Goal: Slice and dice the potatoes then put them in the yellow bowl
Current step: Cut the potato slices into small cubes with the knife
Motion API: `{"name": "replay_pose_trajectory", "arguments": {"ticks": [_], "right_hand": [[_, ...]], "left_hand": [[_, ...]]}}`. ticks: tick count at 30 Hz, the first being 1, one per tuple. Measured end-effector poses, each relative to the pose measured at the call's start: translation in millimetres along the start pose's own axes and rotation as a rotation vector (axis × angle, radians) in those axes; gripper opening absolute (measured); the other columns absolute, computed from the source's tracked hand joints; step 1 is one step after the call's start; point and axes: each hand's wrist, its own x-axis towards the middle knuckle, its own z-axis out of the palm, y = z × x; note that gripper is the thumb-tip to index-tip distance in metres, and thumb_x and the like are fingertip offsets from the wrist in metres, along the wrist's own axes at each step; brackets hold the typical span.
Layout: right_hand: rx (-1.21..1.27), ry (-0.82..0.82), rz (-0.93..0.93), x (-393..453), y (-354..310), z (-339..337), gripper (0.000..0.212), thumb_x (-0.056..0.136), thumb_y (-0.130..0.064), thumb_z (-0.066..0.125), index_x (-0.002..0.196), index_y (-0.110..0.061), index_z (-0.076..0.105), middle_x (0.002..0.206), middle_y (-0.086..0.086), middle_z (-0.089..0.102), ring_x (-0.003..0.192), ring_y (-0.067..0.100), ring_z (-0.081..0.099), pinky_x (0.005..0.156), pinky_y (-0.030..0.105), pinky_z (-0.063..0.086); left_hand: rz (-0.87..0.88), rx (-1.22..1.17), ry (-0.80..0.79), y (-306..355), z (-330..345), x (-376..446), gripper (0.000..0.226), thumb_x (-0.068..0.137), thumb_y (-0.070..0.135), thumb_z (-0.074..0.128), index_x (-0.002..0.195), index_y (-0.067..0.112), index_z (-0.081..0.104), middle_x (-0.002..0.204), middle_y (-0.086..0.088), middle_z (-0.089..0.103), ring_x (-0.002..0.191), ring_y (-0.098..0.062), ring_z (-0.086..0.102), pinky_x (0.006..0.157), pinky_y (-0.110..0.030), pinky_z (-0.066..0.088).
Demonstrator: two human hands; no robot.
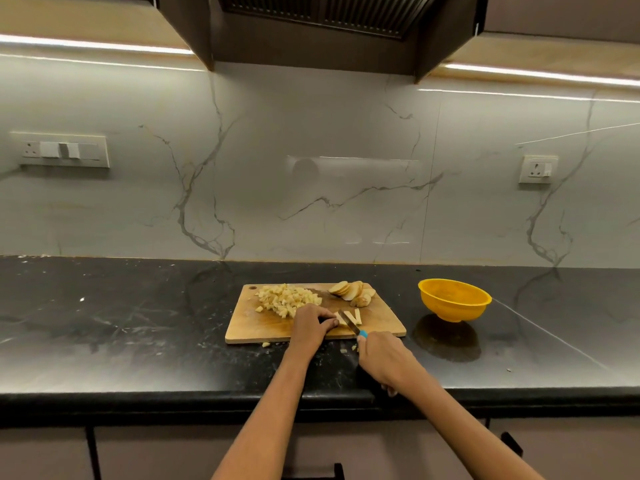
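While the right hand (381, 358) grips a knife (350, 323) and the left hand (311, 323) pins potato strips (353, 317), diced potato (289, 298) heaps on the board (263, 323), yellow bowl (454, 299) beside it on the black counter (121, 323) below marble wall (277, 168).

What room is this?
Most likely a home kitchen: there's a long black counter, a cooker hood up above, and a chopping board with cut potato on it.
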Motion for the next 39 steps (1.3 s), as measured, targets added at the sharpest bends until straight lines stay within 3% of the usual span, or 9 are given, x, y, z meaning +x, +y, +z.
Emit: {"name": "replay_pose_trajectory", "arguments": {"ticks": [5, 11, 17, 20, 24, 28, 32, 34, 39], "right_hand": [[0.073, -0.053, 0.080, -1, -3, -3, 0.042, 0.105, -0.023, 0.024, 0.117, 0.001, 0.056, 0.078, 0.008, 0.056, 0.053, 0.014, 0.049, 0.044, 0.019, 0.034], [0.155, -0.261, 0.222, 4, -23, -19, 0.040, 0.104, -0.024, 0.030, 0.079, 0.002, 0.047, 0.070, 0.014, 0.054, 0.058, 0.023, 0.054, 0.049, 0.026, 0.042], [0.045, -0.265, 0.191, 9, -27, -16, 0.031, 0.101, -0.019, 0.036, 0.075, -0.003, 0.044, 0.071, 0.014, 0.057, 0.056, 0.022, 0.058, 0.041, 0.024, 0.041], [-0.061, -0.168, 0.094, 14, -23, -5, 0.027, 0.099, -0.020, 0.038, 0.098, 0.000, 0.057, 0.108, 0.017, 0.063, 0.098, 0.029, 0.062, 0.065, 0.027, 0.044], [-0.133, -0.074, 0.051, 11, -26, -3, 0.032, 0.098, -0.015, 0.040, 0.124, -0.004, 0.054, 0.124, 0.014, 0.058, 0.113, 0.028, 0.056, 0.082, 0.031, 0.044], [-0.136, -0.043, 0.031, 7, -22, -2, 0.031, 0.099, -0.018, 0.040, 0.122, -0.003, 0.056, 0.119, 0.013, 0.061, 0.108, 0.028, 0.059, 0.079, 0.031, 0.046], [0.014, -0.138, 0.084, 8, -16, -10, 0.034, 0.102, -0.024, 0.035, 0.087, 0.000, 0.054, 0.077, 0.013, 0.060, 0.054, 0.022, 0.056, 0.050, 0.026, 0.046], [-0.004, -0.153, 0.096, 12, -18, -10, 0.033, 0.102, -0.024, 0.036, 0.096, 0.003, 0.055, 0.070, 0.011, 0.058, 0.052, 0.021, 0.056, 0.043, 0.024, 0.041], [-0.066, -0.140, 0.079, 20, -39, -14, 0.035, 0.098, -0.012, 0.041, 0.130, 0.000, 0.048, 0.122, 0.017, 0.060, 0.098, 0.029, 0.063, 0.074, 0.031, 0.051]], "left_hand": [[0.017, 0.012, -0.008, 0, -1, 2, 0.021, 0.083, 0.018, 0.068, 0.101, 0.009, 0.072, 0.103, -0.005, 0.071, 0.098, -0.012, 0.063, 0.086, -0.014, 0.037], [0.028, 0.010, -0.041, -2, -1, 6, 0.018, 0.082, 0.016, 0.069, 0.098, 0.007, 0.073, 0.100, -0.006, 0.072, 0.095, -0.014, 0.064, 0.086, -0.019, 0.041], [0.042, 0.020, -0.050, -3, -1, 6, 0.018, 0.082, 0.015, 0.070, 0.097, 0.007, 0.073, 0.099, -0.006, 0.072, 0.093, -0.013, 0.064, 0.085, -0.017, 0.041], [0.045, 0.023, -0.044, -3, -1, 6, 0.018, 0.081, 0.017, 0.070, 0.096, 0.008, 0.074, 0.096, -0.006, 0.073, 0.090, -0.012, 0.064, 0.088, -0.022, 0.045], [0.044, 0.028, -0.039, -2, -1, 5, 0.017, 0.081, 0.017, 0.070, 0.095, 0.008, 0.074, 0.095, -0.006, 0.073, 0.091, -0.012, 0.064, 0.083, -0.016, 0.040], [0.051, 0.031, -0.031, -2, -1, 4, 0.017, 0.081, 0.018, 0.070, 0.096, 0.008, 0.074, 0.096, -0.005, 0.073, 0.091, -0.012, 0.065, 0.088, -0.021, 0.045], [0.058, 0.032, -0.031, -3, -1, 4, 0.018, 0.081, 0.018, 0.070, 0.096, 0.009, 0.074, 0.096, -0.005, 0.073, 0.092, -0.012, 0.065, 0.087, -0.020, 0.043], [0.059, 0.031, -0.031, -2, -1, 4, 0.017, 0.081, 0.017, 0.070, 0.096, 0.008, 0.074, 0.096, -0.005, 0.073, 0.091, -0.012, 0.065, 0.087, -0.020, 0.043], [0.065, 0.022, -0.034, 2, -3, 2, 0.016, 0.081, 0.015, 0.071, 0.094, 0.007, 0.075, 0.093, -0.007, 0.073, 0.090, -0.014, 0.066, 0.083, -0.019, 0.045]]}}
